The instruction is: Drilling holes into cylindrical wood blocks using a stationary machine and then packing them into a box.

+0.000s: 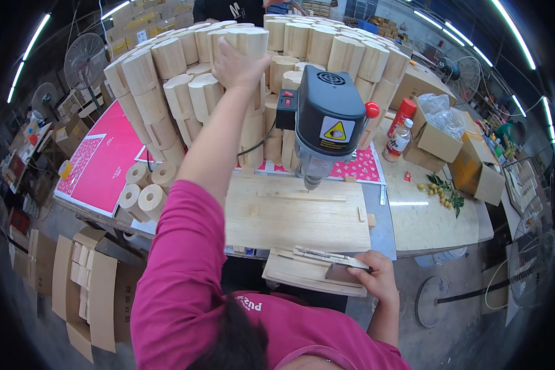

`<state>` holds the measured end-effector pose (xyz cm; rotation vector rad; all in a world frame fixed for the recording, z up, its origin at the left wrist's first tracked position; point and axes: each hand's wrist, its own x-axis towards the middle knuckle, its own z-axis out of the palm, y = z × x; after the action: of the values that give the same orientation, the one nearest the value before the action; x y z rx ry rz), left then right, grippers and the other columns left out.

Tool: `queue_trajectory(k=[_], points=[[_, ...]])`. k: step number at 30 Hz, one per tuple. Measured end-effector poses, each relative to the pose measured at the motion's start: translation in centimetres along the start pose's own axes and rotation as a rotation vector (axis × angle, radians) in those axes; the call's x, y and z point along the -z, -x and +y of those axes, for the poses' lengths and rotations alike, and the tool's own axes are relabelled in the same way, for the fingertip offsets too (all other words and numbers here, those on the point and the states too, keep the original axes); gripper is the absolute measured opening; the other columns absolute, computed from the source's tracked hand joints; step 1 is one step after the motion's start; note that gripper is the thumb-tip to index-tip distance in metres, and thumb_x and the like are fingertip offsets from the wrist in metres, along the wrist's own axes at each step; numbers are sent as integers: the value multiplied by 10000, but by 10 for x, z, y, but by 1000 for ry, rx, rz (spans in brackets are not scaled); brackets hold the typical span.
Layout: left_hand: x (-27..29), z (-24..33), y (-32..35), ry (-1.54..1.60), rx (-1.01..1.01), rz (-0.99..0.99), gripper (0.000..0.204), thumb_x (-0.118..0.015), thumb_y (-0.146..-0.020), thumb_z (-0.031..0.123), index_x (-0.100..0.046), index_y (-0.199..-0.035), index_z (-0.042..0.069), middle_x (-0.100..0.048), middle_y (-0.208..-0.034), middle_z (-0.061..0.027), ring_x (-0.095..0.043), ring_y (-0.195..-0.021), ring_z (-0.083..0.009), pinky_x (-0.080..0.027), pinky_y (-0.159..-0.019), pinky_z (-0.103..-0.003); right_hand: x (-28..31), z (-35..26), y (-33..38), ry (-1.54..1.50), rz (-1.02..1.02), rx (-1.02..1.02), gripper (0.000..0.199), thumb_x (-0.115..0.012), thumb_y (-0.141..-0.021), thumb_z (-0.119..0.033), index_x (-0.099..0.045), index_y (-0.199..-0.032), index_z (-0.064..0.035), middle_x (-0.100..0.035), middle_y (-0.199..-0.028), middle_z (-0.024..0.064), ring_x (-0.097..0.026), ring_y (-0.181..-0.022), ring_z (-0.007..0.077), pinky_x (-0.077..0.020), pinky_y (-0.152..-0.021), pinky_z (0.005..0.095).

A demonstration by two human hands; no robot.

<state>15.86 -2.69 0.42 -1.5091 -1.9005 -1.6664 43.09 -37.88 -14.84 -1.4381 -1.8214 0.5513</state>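
Observation:
My left arm stretches forward past the drill press (330, 102), and my left hand (239, 65) is closed round a pale wooden cylinder (250, 42) at the top of a tall stack. More wooden cylinders (345, 54) stand around it in several layers. Low on the right, my right hand (377, 275) grips a long, flat silver metal tool (327, 256), whose exact kind I cannot make out. A brown block (342, 273) sits under the tool by my fingers. Both are over a small wooden board (290, 276) at the table's front edge.
Under the drill chuck (312, 182) lies a wooden base board (290, 225) with thin strips. Drilled wooden rings (151, 200) stand to its left. A bottle (398, 140), a red can (402, 115), fruit on a twig (441, 192) and cartons (438, 139) are on the right. An open carton (114, 296) stands lower left.

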Motion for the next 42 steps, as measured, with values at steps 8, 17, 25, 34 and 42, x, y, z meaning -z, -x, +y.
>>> queue_trajectory(k=[8, 17, 25, 34, 42], points=[[127, -27, 74, 348, -511, -248, 825, -723, -505, 282, -411, -1233, 47, -535, -1079, -178, -542, -985, -342, -443, -839, -410, 8, 11, -21, 15, 85, 40, 284, -723, -606, -79, -632, -864, -6, -575, -744, 117, -547, -719, 275, -431, -654, 344], [167, -95, 170, -56, -666, -1138, 794, -715, -468, 248, -473, -1211, 110, -537, -977, -149, -559, -914, -331, -470, -769, -391, -37, 50, -84, 13, 3, 127, 247, -733, -631, -46, -650, -863, -28, -602, -837, 79, -525, -842, 238, -410, -758, 334], [146, -92, 190, -205, -633, -1416, 829, -716, -468, 265, -460, -1241, 109, -529, -1009, -160, -553, -916, -337, -465, -755, -389, -41, 54, -91, -176, -122, 31, 220, -726, -661, -36, -667, -872, -46, -617, -849, 42, -525, -860, 187, -405, -778, 305], [115, -89, 218, 225, -617, -1374, 825, -748, -507, 243, -445, -1257, 79, -517, -1051, -170, -528, -990, -317, -452, -823, -375, -43, 52, -90, -87, -140, 52, 258, -716, -651, -24, -643, -898, -15, -582, -882, 57, -537, -876, 186, -423, -775, 279], [132, -136, 284, 516, -253, -795, 774, -825, -510, 236, -485, -1175, 34, -524, -1061, -140, -488, -1028, -309, -403, -886, -376, -45, 73, -58, 107, 285, -57, 543, -769, -647, -114, -507, -1118, -52, -531, -796, 42, -483, -742, 142, -405, -618, 274]])
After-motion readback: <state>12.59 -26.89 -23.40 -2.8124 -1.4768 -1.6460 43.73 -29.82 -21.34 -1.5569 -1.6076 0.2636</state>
